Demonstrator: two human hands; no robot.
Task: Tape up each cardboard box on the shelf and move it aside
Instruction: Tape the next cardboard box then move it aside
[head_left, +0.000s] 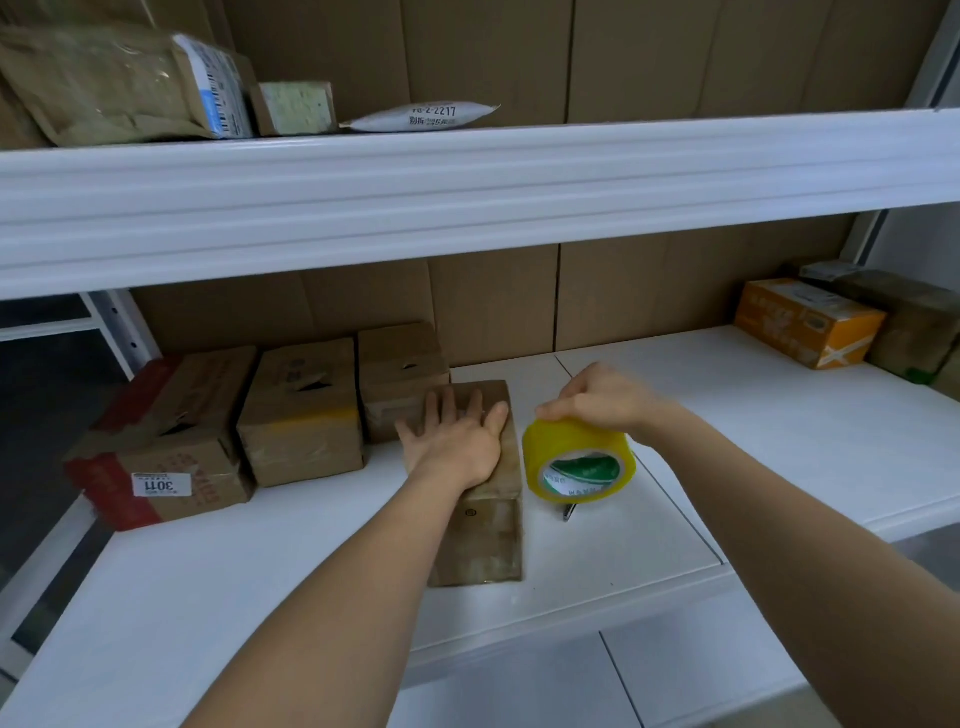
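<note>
Gripping yellow tape roll (576, 460), right hand (605, 397); left hand (457, 441) flat on box (493, 540); label (161, 486) "3011".

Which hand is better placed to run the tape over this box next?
The right hand: it already grips the yellow tape roll just beside the box. The left hand lies flat on the box top, steadying it.

Both bare forearms extend forward from the lower edge of the view. Left hand (457, 441): palm down, fingers straight and slightly spread, pressing flat. Right hand (605, 397): knuckles up, wrist bent downward, fingers curled in a grip.
</note>
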